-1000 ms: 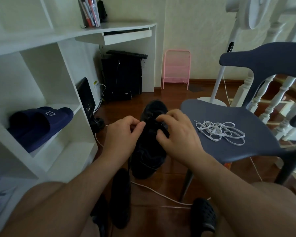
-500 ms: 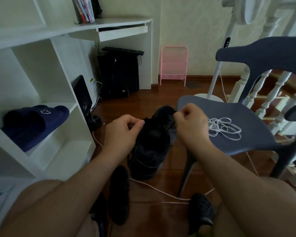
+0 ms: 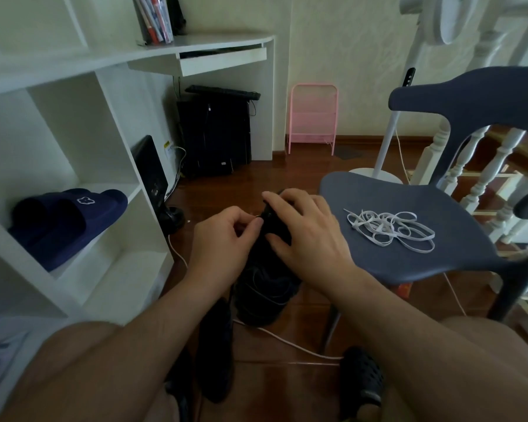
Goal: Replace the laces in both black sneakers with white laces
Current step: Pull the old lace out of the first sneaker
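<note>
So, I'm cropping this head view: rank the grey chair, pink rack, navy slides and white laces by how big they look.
Largest to smallest:
1. grey chair
2. navy slides
3. white laces and pink rack: alike, and the rack stands farther off, so unranked.

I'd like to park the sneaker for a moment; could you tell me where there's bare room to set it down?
The chair seat is bare along its near-left edge, beside the white laces. The lower shelf, under the blue slippers, looks free. The floor between the legs is crowded with a second dark shoe and a white cable.
</note>
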Action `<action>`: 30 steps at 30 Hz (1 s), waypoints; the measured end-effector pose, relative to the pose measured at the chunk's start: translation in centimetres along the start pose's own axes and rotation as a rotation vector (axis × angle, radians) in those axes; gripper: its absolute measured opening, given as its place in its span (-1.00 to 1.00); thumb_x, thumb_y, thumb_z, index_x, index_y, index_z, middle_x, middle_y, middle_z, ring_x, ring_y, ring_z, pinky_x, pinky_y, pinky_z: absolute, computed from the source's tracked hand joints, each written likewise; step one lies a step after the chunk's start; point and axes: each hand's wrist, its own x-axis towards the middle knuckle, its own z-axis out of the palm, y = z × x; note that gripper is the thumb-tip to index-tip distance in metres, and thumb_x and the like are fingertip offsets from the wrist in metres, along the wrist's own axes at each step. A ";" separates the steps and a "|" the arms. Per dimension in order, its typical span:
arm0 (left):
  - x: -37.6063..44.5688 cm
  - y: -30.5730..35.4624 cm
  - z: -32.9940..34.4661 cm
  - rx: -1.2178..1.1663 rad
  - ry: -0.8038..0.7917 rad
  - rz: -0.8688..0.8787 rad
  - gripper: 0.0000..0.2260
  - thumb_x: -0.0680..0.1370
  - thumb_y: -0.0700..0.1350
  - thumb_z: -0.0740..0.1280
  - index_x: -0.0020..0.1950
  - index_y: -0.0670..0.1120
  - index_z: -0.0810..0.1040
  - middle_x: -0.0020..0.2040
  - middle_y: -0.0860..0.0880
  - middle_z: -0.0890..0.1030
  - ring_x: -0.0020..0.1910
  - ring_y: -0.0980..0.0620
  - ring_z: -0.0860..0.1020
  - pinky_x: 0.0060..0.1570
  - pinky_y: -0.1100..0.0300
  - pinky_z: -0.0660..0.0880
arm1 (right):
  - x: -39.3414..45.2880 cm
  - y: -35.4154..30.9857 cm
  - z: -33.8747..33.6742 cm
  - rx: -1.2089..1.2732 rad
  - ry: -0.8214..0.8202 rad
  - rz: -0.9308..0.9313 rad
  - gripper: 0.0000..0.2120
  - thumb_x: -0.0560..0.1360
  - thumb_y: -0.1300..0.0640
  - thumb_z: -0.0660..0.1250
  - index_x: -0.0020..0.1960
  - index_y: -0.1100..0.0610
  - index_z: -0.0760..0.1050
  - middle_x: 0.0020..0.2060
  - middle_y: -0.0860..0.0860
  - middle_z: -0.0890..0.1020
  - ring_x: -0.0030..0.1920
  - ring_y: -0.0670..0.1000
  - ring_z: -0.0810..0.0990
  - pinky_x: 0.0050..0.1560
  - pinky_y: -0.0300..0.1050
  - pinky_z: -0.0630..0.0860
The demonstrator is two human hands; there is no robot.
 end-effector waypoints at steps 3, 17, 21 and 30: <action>-0.4 0.1 0.4 0.033 -0.034 0.051 -0.88 0.64 0.10 0.39 -0.03 0.12 0.67 -0.20 0.18 0.65 -0.18 0.26 0.61 -0.28 0.32 0.54 | 0.2 0.3 0.7 -0.084 0.046 -0.047 -0.61 0.53 0.02 0.45 0.35 -0.08 0.52 0.21 -0.02 0.54 0.16 0.14 0.50 -0.03 0.11 0.55; -0.6 0.3 0.4 -0.005 -0.069 0.021 -0.89 0.63 0.07 0.41 -0.04 0.09 0.67 -0.20 0.18 0.65 -0.14 0.32 0.60 -0.28 0.44 0.46 | 0.3 0.8 0.3 0.019 0.156 -0.109 -0.87 0.53 0.17 0.43 0.06 0.04 0.56 -0.22 -0.03 0.62 -0.12 0.11 0.53 -0.28 0.02 0.50; 0.0 0.0 -0.1 -0.024 -0.004 -0.013 -0.86 0.62 0.10 0.42 -0.07 0.08 0.67 -0.23 0.15 0.64 -0.16 0.28 0.60 -0.28 0.41 0.47 | 1.2 2.7 -2.1 0.200 0.144 0.355 -0.61 0.51 0.19 0.39 0.29 -0.05 0.47 -0.20 -0.08 0.61 -0.13 0.00 0.60 -0.19 0.03 0.58; 0.0 -0.1 0.1 -0.011 0.028 0.025 -0.85 0.63 0.08 0.42 -0.11 0.08 0.65 -0.28 0.12 0.63 -0.23 0.19 0.60 -0.30 0.30 0.51 | 0.8 1.9 -2.7 0.013 -0.151 0.438 -0.58 0.46 -0.05 0.32 0.32 -0.27 0.47 0.15 -0.01 0.24 0.26 0.19 0.26 0.21 0.15 0.39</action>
